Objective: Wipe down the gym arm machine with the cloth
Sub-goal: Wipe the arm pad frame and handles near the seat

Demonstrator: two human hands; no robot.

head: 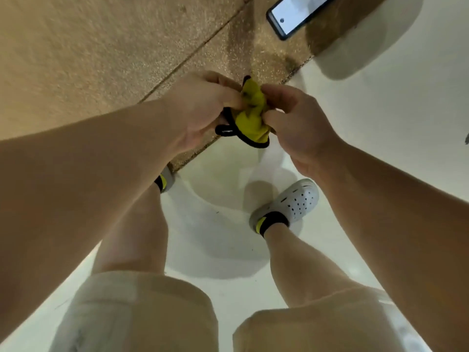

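The cloth [250, 110] was bright yellow with a black corded hem. The clog [297, 201] was pale grey-white, dotted with dark holes. The sock [272, 223] was black with a yellow patch, and the shorts [142, 313] were cream. The ledge [101, 47] was tan and finely speckled. At its far right edge the phone [297, 13] showed a white screen in a dark case.

Pale shorts [142, 313], perhaps beige, white perforated clogs [299, 199], black-and-yellow socks [272, 223]

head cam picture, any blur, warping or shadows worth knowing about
Head view: wide-angle warp bows the forearms; the left hand, right hand and the cloth they grip look slightly soft; overlapping shadows lie on the pale floor by the shoe; the phone screen is washed out.
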